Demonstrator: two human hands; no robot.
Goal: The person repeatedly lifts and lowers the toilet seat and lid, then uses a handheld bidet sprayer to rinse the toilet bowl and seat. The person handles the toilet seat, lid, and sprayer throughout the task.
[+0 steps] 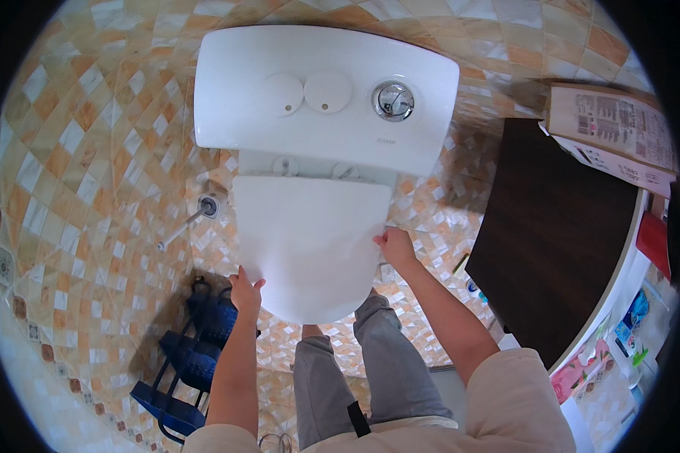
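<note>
Before me stands a white toilet with its lid (311, 238) down. My left hand (246, 289) is at the lid's lower left edge, thumb on top and the other fingers at or under the rim. At the right edge, my right hand (395, 246) has its fingertips on the lid's side, the fingers curled. Whether either hand grips the lid or only rests against it is hard to tell. Behind the lid are two hinge fittings and the cistern (226, 90), which bears two round white discs (327, 90) and a chrome flush button (394, 101).
A toilet brush (184, 227) leans in its holder at left. Below it is a dark blue tiered rack (187, 362). At right stands a dark-topped cabinet (555, 238) with a printed cardboard box (612, 127) on its far end. Patterned tiles cover the floor and walls.
</note>
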